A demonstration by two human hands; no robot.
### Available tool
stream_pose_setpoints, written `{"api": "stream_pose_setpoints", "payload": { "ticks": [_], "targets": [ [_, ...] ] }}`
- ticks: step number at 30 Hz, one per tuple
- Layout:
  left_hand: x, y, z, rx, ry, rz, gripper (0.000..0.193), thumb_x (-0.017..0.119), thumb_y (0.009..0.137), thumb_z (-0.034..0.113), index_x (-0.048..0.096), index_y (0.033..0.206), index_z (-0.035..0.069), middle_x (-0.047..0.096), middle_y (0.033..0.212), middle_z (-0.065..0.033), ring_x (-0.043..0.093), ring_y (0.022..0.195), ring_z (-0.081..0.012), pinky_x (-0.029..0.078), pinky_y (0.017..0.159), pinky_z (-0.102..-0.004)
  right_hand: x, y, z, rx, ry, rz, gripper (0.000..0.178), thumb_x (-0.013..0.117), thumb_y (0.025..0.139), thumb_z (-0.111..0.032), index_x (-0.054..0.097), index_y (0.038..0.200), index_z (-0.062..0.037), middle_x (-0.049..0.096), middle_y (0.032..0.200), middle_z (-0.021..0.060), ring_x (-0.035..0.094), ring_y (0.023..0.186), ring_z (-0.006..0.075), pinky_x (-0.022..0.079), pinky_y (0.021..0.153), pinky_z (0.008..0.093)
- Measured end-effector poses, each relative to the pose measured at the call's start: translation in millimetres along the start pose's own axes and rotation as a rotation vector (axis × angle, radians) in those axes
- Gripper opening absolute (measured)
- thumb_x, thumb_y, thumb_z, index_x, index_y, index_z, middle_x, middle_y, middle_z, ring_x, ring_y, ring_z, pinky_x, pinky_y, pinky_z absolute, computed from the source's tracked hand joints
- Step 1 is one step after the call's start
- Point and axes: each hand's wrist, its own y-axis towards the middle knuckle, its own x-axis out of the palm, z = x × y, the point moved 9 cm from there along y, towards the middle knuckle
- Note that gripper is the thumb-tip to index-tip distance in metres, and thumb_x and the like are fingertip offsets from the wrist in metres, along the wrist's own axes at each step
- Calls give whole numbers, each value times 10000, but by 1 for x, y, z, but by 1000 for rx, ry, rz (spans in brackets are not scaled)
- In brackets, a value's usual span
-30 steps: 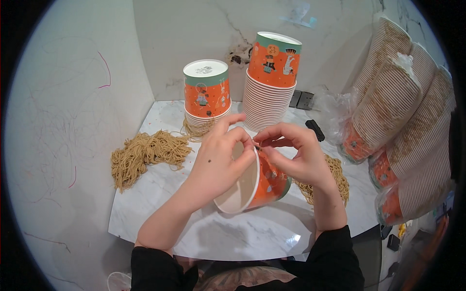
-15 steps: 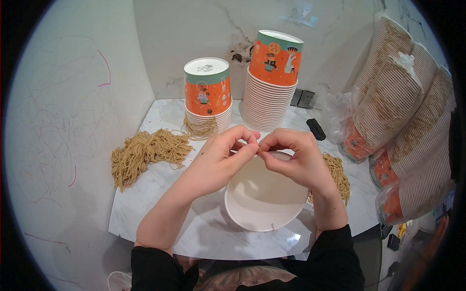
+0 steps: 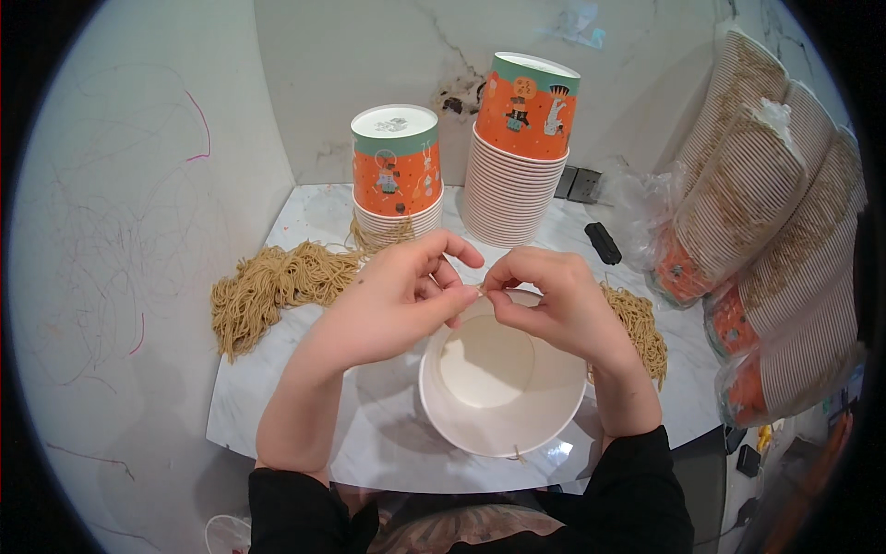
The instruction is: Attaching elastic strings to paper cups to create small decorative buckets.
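A white paper tub (image 3: 498,420) stands mouth up before me, tilted, with its bare inside showing. From its near rim sticks a short tan cord end (image 3: 518,453). At the far rim, my right hand (image 3: 544,291) pinches thumb and forefinger together; a bit of tan cord seems to show at the fingertips, mostly hidden. My left hand (image 3: 406,291) has its forefinger raised away from the thumb, whose tip lies at the rim close to the right fingertips. Its other fingers curl behind.
Tan cord heaps lie left (image 3: 281,291) and right (image 3: 637,332) of my hands. Behind stand a short stack (image 3: 397,175) and a taller stack (image 3: 521,157) of upturned orange-and-green tubs. Bagged tub stacks (image 3: 738,194) lean at right. A black object (image 3: 603,243) lies near the socket (image 3: 579,185).
My left forefinger has lifted from the pinch, opening that hand. The tub has tipped so that its bottom shows, and its near rim sits lower. My right hand keeps its pinch.
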Motion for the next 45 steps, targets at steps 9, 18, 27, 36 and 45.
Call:
{"api": "stream_pose_setpoints", "payload": {
  "ticks": [9, 18, 27, 36, 45],
  "targets": [
    [0, -6, 19, 36, -657, -59, 496, 703, 907, 46, 486, 1353, 30, 550, 922, 16, 645, 744, -83, 558, 615, -250, 15, 3, 10, 13, -99, -67, 97, 696, 809, -77, 659, 873, -14, 690, 850, 126, 695, 781, 307, 545, 690, 379],
    [-17, 2, -5, 69, 277, 239, 398, 725, 792, 6, 638, 1180, 4, 484, 724, 7, 509, 662, -82, 442, 619, -277, 23, 5, 16, 26, -157, -117, 106, 715, 802, -55, 671, 893, -24, 704, 863, 95, 691, 836, 267, 539, 752, 355],
    [-11, 1, -10, 122, 746, 269, 100, 740, 785, 66, 718, 856, -1, 628, 853, -145, 669, 831, -318, 514, 740, -414, 18, 5, 34, 143, 35, -39, 120, 713, 774, -103, 650, 827, -16, 718, 821, 105, 679, 706, 232, 505, 633, 335],
    [-8, 3, 3, 156, 485, 205, 118, 714, 813, 63, 692, 911, 1, 617, 1014, -162, 643, 976, -346, 506, 861, -411, 14, 5, 42, 257, 42, 37, 128, 691, 808, -93, 680, 894, 0, 720, 818, 88, 675, 730, 161, 488, 600, 299],
    [-5, 16, -10, 142, 353, 144, 155, 752, 801, 120, 701, 923, 39, 651, 876, -26, 462, 599, -96, 390, 552, -269, 25, 6, 43, 202, 90, 13, 136, 685, 799, -74, 671, 891, 25, 724, 809, 134, 692, 696, 225, 513, 619, 325]
  ]
}}
